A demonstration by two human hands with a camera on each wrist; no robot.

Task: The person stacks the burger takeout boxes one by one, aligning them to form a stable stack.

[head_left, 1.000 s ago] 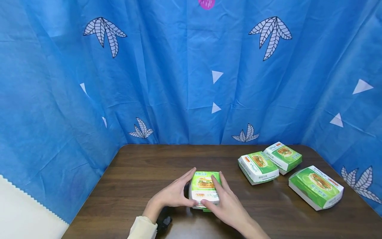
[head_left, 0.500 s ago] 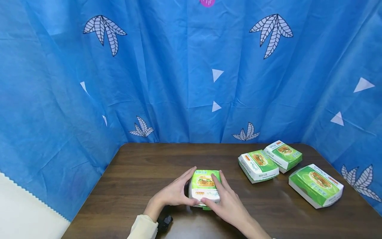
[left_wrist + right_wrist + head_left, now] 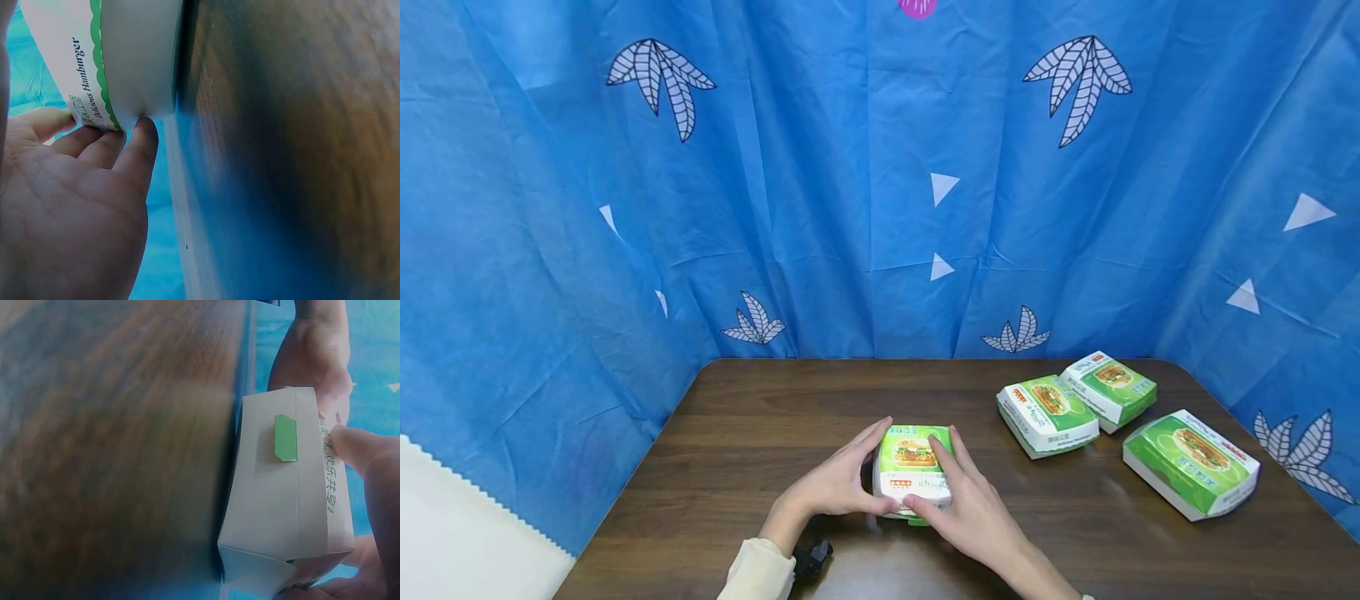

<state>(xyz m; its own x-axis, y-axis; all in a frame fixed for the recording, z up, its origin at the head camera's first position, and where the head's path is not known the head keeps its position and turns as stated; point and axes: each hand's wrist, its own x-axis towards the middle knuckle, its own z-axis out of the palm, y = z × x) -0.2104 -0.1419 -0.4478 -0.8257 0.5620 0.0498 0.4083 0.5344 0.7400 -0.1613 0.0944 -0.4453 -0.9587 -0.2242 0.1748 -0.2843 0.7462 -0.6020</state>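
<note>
A green and white hamburger box (image 3: 913, 454) sits closed on the table in front of me, held between both hands in the head view. My left hand (image 3: 827, 487) grips its left side, thumb at the near edge and fingers reaching towards the far corner. From the right, my right hand (image 3: 977, 517) holds it with the thumb at the near edge, one finger over the lid and others along the right side. The left wrist view shows fingertips (image 3: 145, 128) against the box wall. A green tab (image 3: 286, 439) pokes through the white front wall in the right wrist view.
Three more hamburger boxes lie on the right: one (image 3: 1048, 417) touching another (image 3: 1108, 387) behind it, and a larger-looking one (image 3: 1191, 462) near the right edge. A blue patterned curtain (image 3: 850, 208) hangs around the brown wooden table (image 3: 760, 408). A black device (image 3: 812, 558) is at the left wrist.
</note>
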